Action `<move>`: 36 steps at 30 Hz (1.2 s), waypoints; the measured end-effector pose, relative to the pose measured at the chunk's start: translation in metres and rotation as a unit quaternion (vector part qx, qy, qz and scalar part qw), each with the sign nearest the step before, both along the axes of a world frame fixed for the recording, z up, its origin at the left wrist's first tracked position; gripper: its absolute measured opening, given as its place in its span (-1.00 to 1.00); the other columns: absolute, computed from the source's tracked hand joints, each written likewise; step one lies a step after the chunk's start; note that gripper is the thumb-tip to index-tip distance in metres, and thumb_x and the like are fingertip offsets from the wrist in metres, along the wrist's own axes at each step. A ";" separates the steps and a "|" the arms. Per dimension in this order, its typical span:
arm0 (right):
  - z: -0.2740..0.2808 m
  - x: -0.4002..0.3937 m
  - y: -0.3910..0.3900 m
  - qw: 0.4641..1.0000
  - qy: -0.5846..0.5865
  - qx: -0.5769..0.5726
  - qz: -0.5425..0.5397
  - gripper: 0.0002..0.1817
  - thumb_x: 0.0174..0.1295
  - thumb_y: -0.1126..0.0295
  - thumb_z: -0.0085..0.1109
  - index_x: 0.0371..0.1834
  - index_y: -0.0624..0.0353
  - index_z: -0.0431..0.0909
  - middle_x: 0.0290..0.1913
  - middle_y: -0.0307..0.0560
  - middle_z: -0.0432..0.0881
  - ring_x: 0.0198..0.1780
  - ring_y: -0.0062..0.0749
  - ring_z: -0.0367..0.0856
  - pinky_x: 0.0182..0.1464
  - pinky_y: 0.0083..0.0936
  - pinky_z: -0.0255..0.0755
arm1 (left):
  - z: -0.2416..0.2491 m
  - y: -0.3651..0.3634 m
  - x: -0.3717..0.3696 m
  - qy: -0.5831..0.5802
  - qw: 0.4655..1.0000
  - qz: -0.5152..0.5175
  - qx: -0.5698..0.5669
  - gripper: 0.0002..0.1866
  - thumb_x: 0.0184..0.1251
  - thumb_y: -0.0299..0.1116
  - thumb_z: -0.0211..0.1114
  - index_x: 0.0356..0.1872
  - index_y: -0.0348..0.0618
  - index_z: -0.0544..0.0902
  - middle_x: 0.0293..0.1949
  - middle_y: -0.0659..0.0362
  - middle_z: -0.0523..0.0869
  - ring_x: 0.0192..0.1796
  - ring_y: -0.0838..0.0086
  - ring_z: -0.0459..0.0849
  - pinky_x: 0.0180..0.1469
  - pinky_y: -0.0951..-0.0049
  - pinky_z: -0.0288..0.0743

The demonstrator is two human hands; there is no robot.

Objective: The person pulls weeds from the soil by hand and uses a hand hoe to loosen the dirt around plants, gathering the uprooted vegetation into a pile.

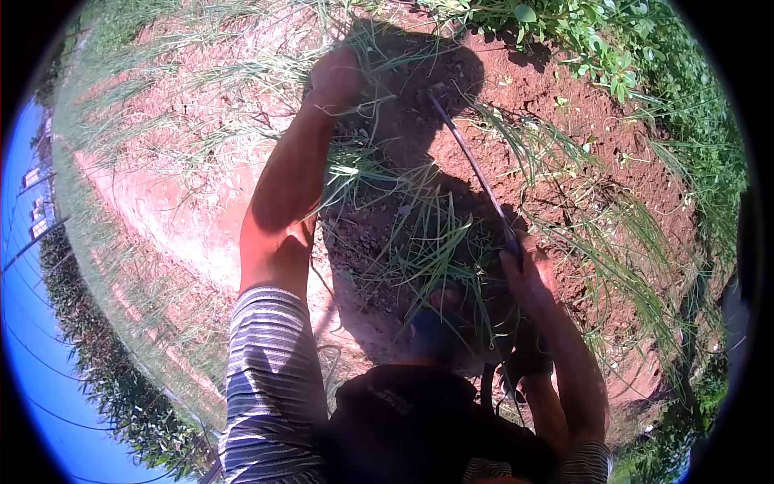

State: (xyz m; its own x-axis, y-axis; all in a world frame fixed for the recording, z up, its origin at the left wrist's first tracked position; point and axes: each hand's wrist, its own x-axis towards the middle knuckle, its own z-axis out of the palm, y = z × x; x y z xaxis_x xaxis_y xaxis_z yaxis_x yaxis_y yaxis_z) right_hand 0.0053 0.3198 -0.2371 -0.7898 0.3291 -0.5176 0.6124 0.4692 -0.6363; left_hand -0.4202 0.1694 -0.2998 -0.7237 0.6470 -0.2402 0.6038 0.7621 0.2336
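Note:
My left hand (337, 79) reaches far forward, its fingers closed at the base of some thin green stalks (375, 52) that look like scallions or garlic. My right hand (530, 273) is wrapped around the dark handle of a thin-shafted hand tool (472, 161). The shaft slants forward and left, its tip close to the soil in the shadow; the shape of that end cannot be made out. Between my arms lies a loose heap of long green leaves (439, 246), some bent and tangled.
Reddish bare soil (556, 89) lies to the right, with more long leaves (637, 266) strewn over it. Rows of thin green plants (161, 89) stand on the left. Leafy growth (621, 40) borders the top right. My shoe (512, 387) is below.

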 end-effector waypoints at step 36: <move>-0.017 -0.123 -0.007 0.976 0.000 -0.014 0.218 -0.52 0.35 0.03 -0.06 0.13 0.18 0.41 -0.20 0.31 0.61 -0.14 0.21 0.60 -0.10 -0.10 0.48 | 0.109 -0.190 0.067 -0.489 0.554 0.311 0.598 -0.83 0.44 -0.38 0.10 -0.12 -0.21 0.60 -0.14 0.04 0.67 -0.28 0.51 0.58 -0.40 0.61 0.42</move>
State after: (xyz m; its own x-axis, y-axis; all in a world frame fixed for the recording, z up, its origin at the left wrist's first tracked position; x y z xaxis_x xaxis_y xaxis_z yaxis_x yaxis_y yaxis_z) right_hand -0.1180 0.3131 -0.2546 -0.8519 -0.0520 -0.5211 0.3585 0.6676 -0.6526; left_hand -0.3530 -0.0208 -0.1907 -0.7983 0.4655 -0.3822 -0.5489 -0.3012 0.7797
